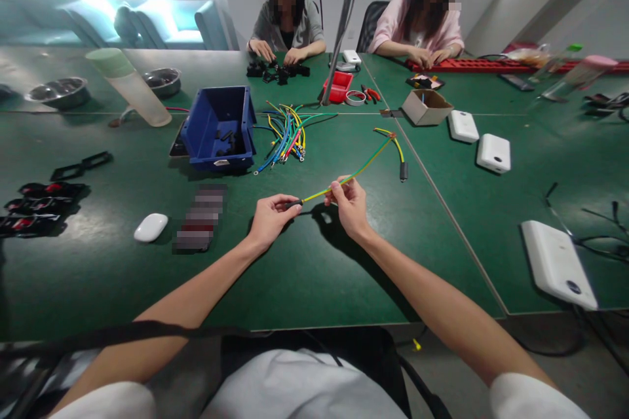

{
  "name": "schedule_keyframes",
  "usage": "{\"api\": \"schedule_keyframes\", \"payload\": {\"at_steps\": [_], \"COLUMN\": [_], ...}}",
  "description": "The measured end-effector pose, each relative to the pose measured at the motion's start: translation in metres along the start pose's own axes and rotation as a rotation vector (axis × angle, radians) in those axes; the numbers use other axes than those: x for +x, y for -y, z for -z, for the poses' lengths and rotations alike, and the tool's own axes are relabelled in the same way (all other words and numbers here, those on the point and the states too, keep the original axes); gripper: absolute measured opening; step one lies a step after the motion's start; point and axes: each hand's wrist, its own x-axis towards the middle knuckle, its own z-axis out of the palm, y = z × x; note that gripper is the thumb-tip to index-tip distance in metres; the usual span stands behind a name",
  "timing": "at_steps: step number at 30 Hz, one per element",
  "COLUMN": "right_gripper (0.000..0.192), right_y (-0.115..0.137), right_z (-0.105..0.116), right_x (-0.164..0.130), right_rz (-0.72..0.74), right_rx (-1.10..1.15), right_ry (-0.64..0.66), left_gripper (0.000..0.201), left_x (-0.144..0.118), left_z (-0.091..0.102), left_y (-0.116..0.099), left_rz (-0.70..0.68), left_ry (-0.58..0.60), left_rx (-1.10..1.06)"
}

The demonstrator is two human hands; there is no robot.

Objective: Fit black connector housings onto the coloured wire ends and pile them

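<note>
While a yellow-green wire [356, 173] is pinched at its near end, where a small black sleeve sits, between the fingertips of the left hand [271, 215], it is also gripped a little further along by the right hand [348, 206], so both hands are closed on the same wire and held close together just above the green table [304, 275]. From the right hand the wire is seen running up and away to a junction, from which a second short lead bends down to a dark terminal [403, 171] resting on the table. This one piece is judged to be in work, its near end being handled, and nothing finished can be made out beside the hands. Beyond the hands, a bundle of coloured wires [287, 134] is left lying loose, apparently waiting. Just left of that bundle a blue bin [221, 126] is tipped on its side, with a few dark parts inside. Further off, two other people are seated at the far side, their own hands busy with separate items.
</note>
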Motion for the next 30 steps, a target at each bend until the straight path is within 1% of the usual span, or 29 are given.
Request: {"api": "schedule_keyframes", "payload": {"at_steps": [3,4,7,9,12,14,16,18,19,21,24,25,28,30], "right_gripper": [0.029,0.028,0.028,0.029,0.031,0.033,0.033,0.032,0.032,0.031,0.031,0.031,0.034,0.036], "right_y": [0.0006,0.0007,0.0007,0.0001,-0.0018,-0.0032,-0.0038,-0.0033,-0.0029,-0.0020,-0.0017,-0.0018,-0.0019,-0.0011], "right_z": [0.0000,0.0000,-0.0003,-0.0006,-0.0005,-0.0002,0.0002,0.0003,0.0002,-0.0002,-0.0009,-0.0011,-0.0014,-0.0015], "right_x": [-0.0004,-0.0006,-0.0013,-0.0016,-0.0012,-0.0008,-0.0005,-0.0007,-0.0010,-0.0016,-0.0021,-0.0020,-0.0014,-0.0013], "right_rz": [0.006,0.004,-0.001,-0.013,-0.061,-0.103,-0.120,-0.102,-0.089,-0.080,-0.110,-0.120,-0.131,-0.147], "right_rx": [-0.001,0.002,0.015,0.020,0.051,0.080,0.078,0.049,0.038,0.037,0.067,0.072,0.064,0.070], "right_ry": [0.006,0.012,0.026,0.019,0.007,0.015,0.036,0.055,0.062,0.066,0.089,0.096,0.110,0.142], "left_gripper": [0.037,0.037,0.036,0.036,0.039,0.039,0.038,0.037,0.037,0.038,0.040,0.040,0.040,0.040], "left_x": [-0.0007,-0.0011,-0.0021,-0.0019,-0.0008,-0.0005,-0.0006,-0.0009,-0.0010,-0.0008,-0.0005,-0.0007,-0.0015,-0.0019], "left_z": [-0.0008,-0.0010,-0.0011,-0.0006,0.0004,0.0010,0.0016,0.0021,0.0022,0.0024,0.0021,0.0019,0.0014,0.0012], "left_y": [0.0002,0.0003,0.0010,0.0015,0.0016,0.0015,0.0015,0.0017,0.0019,0.0023,0.0024,0.0024,0.0023,0.0020], "left_rz": [0.098,0.104,0.018,-0.001,0.096,0.121,0.064,-0.013,-0.033,-0.011,0.077,0.082,0.011,-0.027], "left_ry": [0.035,0.039,0.020,0.017,0.047,0.055,0.036,0.007,0.001,0.012,0.054,0.059,0.042,0.035], "left_rx": [-0.135,-0.136,0.009,0.029,-0.127,-0.152,-0.044,0.083,0.111,0.058,-0.087,-0.090,0.032,0.078]}}
